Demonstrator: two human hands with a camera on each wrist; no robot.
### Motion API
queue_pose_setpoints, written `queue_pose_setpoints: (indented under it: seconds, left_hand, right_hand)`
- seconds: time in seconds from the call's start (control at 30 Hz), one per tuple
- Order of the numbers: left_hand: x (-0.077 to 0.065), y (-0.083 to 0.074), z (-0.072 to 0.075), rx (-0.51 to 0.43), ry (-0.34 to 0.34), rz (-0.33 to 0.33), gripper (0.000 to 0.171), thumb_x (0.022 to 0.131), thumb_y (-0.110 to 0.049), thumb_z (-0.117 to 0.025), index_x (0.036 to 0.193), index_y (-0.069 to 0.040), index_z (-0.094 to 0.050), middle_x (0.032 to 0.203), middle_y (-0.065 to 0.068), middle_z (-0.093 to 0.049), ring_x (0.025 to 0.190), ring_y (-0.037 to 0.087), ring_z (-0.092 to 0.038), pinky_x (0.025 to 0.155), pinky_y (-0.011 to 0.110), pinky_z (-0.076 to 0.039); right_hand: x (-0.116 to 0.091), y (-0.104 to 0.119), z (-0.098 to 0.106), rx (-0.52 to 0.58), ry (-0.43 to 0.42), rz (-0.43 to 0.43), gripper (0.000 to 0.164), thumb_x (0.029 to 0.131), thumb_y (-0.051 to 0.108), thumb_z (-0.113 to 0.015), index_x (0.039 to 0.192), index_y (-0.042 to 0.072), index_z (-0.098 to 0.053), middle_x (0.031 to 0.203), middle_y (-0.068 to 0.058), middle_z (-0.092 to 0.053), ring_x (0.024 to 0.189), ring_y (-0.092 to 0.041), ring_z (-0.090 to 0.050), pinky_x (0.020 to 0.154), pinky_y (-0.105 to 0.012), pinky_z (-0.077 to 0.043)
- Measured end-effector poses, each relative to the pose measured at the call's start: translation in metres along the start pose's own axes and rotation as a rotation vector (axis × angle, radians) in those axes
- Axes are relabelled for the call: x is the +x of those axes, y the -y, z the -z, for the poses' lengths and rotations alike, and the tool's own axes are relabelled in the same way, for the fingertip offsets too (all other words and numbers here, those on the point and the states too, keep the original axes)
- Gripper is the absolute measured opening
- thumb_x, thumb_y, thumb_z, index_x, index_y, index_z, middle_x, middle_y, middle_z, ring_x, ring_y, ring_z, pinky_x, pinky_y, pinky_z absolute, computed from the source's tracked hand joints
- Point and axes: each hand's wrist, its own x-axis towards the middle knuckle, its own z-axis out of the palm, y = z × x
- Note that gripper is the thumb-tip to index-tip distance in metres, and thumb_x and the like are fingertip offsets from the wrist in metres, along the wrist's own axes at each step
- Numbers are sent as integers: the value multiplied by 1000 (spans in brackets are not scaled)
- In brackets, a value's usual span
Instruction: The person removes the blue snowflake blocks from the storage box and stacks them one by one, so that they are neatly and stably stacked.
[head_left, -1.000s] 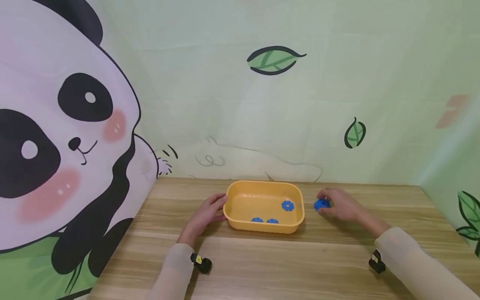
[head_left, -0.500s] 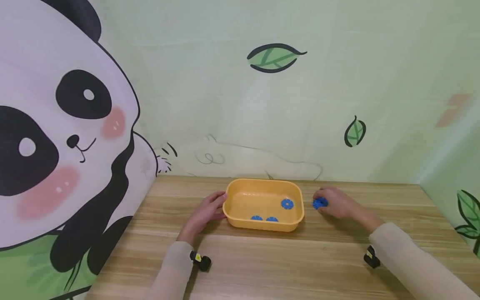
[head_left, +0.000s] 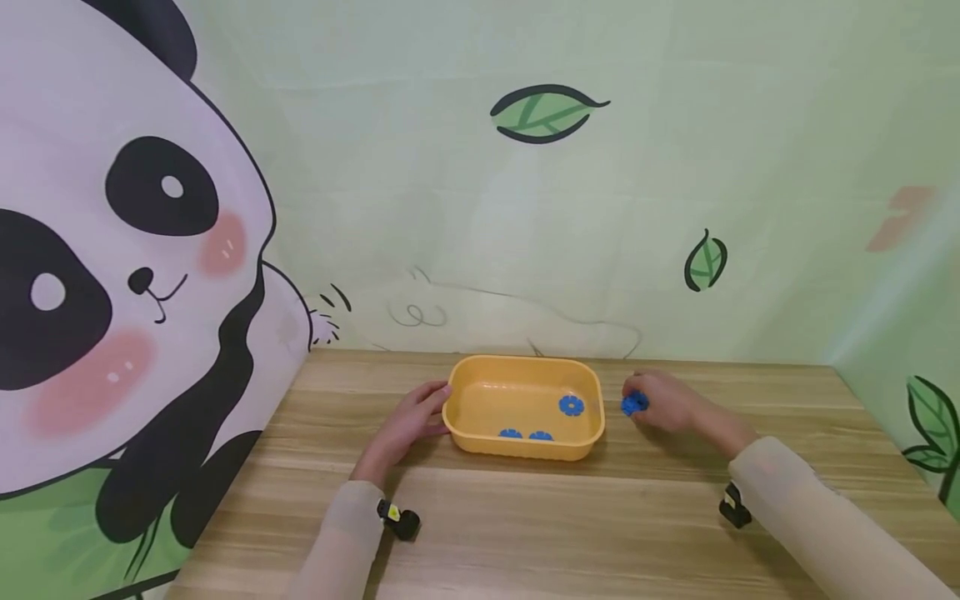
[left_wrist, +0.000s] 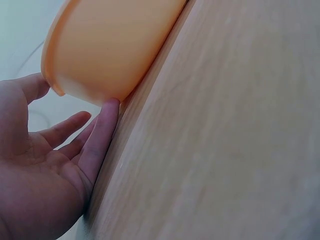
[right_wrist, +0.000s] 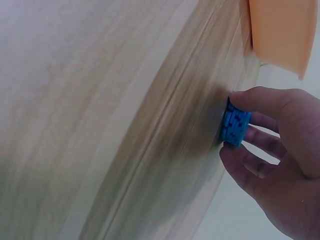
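A yellow plastic basin (head_left: 521,450) stands on the wooden table with several blue flower-shaped discs inside; one disc (head_left: 572,406) lies near its right end, two others by the front wall. My left hand (head_left: 407,425) is at the basin's left end. The left wrist view shows its thumb against the rim of the basin (left_wrist: 105,50) and a straight fingertip at the base. To the right of the basin, my right hand (head_left: 667,400) pinches a short stack of blue discs (right_wrist: 235,125) between thumb and fingertips, close over the tabletop.
The wooden table (head_left: 525,533) ends at the back against a pale green wall cloth (head_left: 450,208) printed with leaves and a large panda (head_left: 180,283). Small black cameras (head_left: 401,521) sit at both wrists.
My right hand has shifted slightly left with the stack, which has turned a little in the fingers. The left hand stays at the basin. The head view has tilted slightly.
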Motion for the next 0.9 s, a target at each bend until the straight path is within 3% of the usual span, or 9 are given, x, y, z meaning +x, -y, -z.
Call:
queue_pose_setpoints:
  seconds: [0.27, 0.43, 0.53, 0.7, 0.9]
  left_hand:
    - [3, 4, 1, 5, 2, -14, 63, 110, -47, -56, 155, -5, -48, 152, 18, -54, 132, 32, -60, 93, 38, -63]
    - [1, 2, 1, 9, 2, -3, 62, 109, -48, -56, 155, -6, -49, 152, 17, -55, 132, 31, -60, 93, 38, -63]
    - [1, 1, 1, 9, 5, -5, 62, 110, -47, -56, 156, -6, -48, 153, 17, -54, 132, 32, -60, 93, 39, -63]
    - [0, -1, 2, 5, 6, -8, 63, 110, -47, -56, 156, -5, -47, 154, 18, -53, 134, 33, -59, 95, 39, -62]
    - [-1, -1, 1, 18, 13, -7, 61, 111, -45, -54, 156, -5, -47, 153, 18, -53, 133, 33, -59, 95, 39, -62]
  right_hand:
    - [0, -2, -2, 6, -9, -4, 25, 85, 10, -83, 105, 1, -71, 99, -8, -64, 87, -24, -60, 84, -49, -58]
    - [-1, 4, 7, 45, 8, -29, 37, 90, 14, -81, 118, -6, -70, 111, -18, -70, 101, -34, -66, 92, -56, -58]
    - [2, 16, 19, 68, -45, -18, 39, 93, 15, -79, 123, -8, -69, 116, -22, -71, 108, -40, -66, 95, -58, -57]
    - [15, 45, 32, 74, -138, 36, 31, 95, 14, -79, 119, -4, -73, 114, -16, -71, 109, -36, -66, 97, -56, -57]
    - [31, 74, 18, 26, -76, 99, 31, 93, 13, -81, 119, -3, -74, 116, -15, -70, 110, -34, -64, 100, -53, -55]
